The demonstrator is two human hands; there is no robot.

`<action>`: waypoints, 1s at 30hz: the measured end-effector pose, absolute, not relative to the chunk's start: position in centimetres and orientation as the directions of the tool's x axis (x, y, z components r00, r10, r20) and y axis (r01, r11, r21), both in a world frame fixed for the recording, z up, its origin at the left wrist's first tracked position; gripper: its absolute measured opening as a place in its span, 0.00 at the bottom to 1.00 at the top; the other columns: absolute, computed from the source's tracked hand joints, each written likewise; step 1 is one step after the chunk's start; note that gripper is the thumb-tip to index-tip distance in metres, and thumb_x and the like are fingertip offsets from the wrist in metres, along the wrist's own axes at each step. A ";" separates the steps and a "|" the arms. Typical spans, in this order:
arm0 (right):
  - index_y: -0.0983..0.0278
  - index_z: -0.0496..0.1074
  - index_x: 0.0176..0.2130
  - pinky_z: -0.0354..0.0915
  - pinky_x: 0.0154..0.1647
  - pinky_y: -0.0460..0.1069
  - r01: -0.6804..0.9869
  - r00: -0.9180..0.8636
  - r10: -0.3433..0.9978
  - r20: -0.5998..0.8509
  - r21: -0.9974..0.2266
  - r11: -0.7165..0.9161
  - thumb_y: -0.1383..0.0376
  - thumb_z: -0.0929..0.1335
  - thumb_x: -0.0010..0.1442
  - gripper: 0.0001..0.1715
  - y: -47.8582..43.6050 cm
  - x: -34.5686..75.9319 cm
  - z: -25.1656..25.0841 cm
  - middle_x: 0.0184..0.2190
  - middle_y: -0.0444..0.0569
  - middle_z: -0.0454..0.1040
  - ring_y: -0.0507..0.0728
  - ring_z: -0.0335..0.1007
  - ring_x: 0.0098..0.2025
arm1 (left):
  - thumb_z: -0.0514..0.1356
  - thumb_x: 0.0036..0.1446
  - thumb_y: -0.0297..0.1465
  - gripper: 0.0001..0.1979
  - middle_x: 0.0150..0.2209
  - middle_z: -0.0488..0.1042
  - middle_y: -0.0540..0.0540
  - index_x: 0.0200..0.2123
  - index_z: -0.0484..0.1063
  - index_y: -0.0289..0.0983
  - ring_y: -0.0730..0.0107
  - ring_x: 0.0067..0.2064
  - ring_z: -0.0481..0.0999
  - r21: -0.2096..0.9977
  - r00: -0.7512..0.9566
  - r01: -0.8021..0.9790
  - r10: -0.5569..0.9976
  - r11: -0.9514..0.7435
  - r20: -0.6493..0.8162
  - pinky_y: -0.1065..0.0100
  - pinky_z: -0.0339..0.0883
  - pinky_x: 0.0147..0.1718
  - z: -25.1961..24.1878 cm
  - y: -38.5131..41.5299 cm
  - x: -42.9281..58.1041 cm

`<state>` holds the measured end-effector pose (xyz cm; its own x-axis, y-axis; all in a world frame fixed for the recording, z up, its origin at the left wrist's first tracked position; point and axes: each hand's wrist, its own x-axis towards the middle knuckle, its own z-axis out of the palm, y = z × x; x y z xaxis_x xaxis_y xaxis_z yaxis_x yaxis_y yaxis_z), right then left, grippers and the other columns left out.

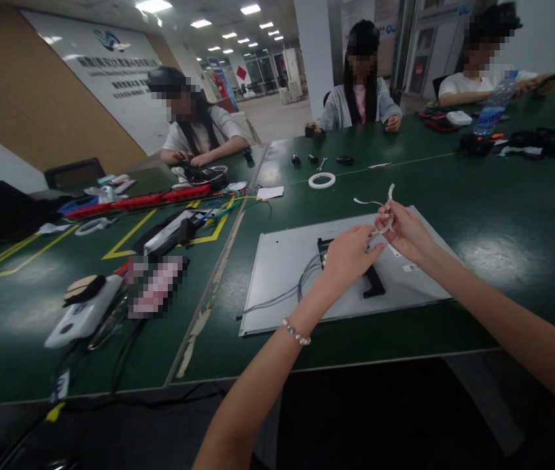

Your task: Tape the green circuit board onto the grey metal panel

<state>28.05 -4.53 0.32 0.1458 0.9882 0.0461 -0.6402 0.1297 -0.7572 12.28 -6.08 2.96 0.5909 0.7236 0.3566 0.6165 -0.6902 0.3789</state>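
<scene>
My right hand (405, 232) is closed in a pinch on a thin white strip (384, 224), which curls between my hands; its loose ends stick up beyond my fingers. The strip looks like tape. Close beside it, my left hand (350, 256) has its fingertips at the strip's near end, with the thumb stretched toward my right hand. Under both hands lies a flat white panel (277, 267). A black bracket (374, 284) sits on the panel, partly hidden by my left hand. Thin grey cables (277, 300) run from the bracket to the panel's left edge.
A white tape roll (321, 181) and a small wrench (323, 163) lie beyond the panel. To the left are a white device (81, 313), a blurred pink item (157, 287) and a red strip (140, 201). A water bottle (495, 108) stands far right. Several people sit across the table.
</scene>
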 end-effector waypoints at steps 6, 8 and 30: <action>0.63 0.66 0.27 0.71 0.39 0.44 -0.648 0.231 0.973 -0.001 -0.746 0.153 0.63 0.70 0.57 0.11 -4.4 27.7 0.1 0.29 0.41 0.69 0.44 0.67 0.28 | 0.52 0.63 0.29 0.10 0.35 0.77 0.46 0.37 0.74 0.37 0.66 0.38 0.75 0.332 0.566 0.659 0.736 -0.675 0.373 0.66 0.66 0.40 2.4 -5.6 12.9; 0.63 0.67 0.27 0.72 0.40 0.44 -0.623 0.259 0.965 -0.028 -0.769 0.145 0.64 0.70 0.57 0.10 -4.5 27.6 0.0 0.29 0.42 0.70 0.46 0.68 0.30 | 0.53 0.62 0.29 0.09 0.33 0.77 0.47 0.36 0.74 0.38 0.68 0.36 0.75 0.405 0.537 0.630 0.749 -0.662 0.389 0.68 0.66 0.38 2.1 -5.1 12.3; 0.63 0.69 0.32 0.69 0.41 0.50 0.129 0.218 0.936 0.276 -0.959 0.253 0.53 0.64 0.60 0.16 -3.8 28.3 -2.5 0.34 0.49 0.74 0.53 0.71 0.38 | 0.57 0.53 0.35 0.12 0.24 0.76 0.48 0.27 0.78 0.35 0.68 0.30 0.73 0.678 0.126 0.701 0.975 -0.220 0.185 0.72 0.59 0.28 -1.4 -0.8 3.4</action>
<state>28.30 -3.83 -2.54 0.2183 0.9361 0.2759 0.1289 0.2526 -0.9590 3.42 -0.82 -1.38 0.1261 0.9745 0.1855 0.7012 -0.2198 0.6783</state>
